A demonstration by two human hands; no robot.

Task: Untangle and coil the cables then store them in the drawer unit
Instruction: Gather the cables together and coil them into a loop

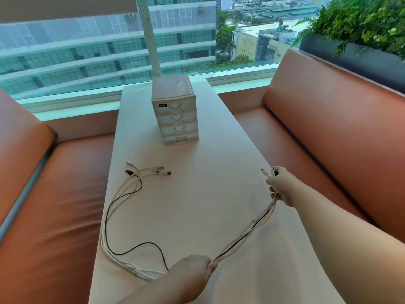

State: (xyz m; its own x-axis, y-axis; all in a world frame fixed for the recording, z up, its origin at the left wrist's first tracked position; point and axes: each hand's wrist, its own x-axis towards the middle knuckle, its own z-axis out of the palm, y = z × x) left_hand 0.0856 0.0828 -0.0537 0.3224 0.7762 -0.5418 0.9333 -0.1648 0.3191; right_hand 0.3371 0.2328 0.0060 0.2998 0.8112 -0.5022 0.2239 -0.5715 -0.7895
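A bundle of several white cables and one black cable (122,207) lies in a long loop on the white table (197,194). Their far plugs (153,171) fan out at the table's left side. My right hand (281,186) grips the other cable ends near the right edge, with plugs sticking up above the fingers. My left hand (192,275) pinches the same twisted bundle lower down, near the front. The stretch of cables between both hands (245,233) is lifted and taut. The small drawer unit (175,115) stands at the table's far end with all drawers closed.
Orange benches (54,216) flank the narrow table on the left and on the right (317,132). A window sill and a large window lie behind the drawer unit. A planter with green plants (361,25) sits at the upper right.
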